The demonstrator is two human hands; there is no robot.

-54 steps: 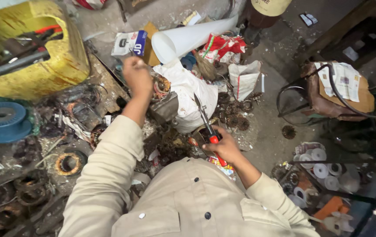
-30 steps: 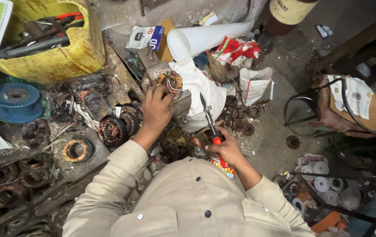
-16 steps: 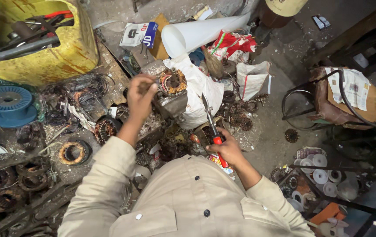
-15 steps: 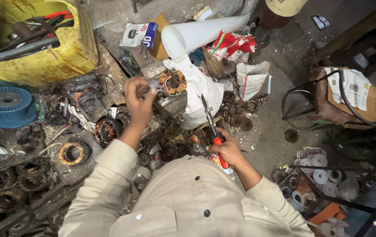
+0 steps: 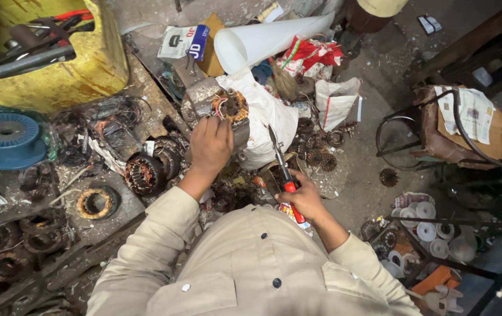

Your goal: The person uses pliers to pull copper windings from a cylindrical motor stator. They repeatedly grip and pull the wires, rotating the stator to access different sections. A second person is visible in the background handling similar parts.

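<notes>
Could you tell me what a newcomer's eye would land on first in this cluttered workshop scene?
Probably the centre: the left hand grips a grey metal motor stator with copper windings resting on a white sack, while the right hand holds red-handled pliers pointing up. At upper left sits a big yellow plastic tub, with a blue wire spool below it.

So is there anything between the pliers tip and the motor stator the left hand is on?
Nothing solid that shows. The left hand rests on the motor stator, and the right hand holds the red-handled pliers with the tip pointing up beside the white sack. Only that sack's edge lies near the path.
</notes>
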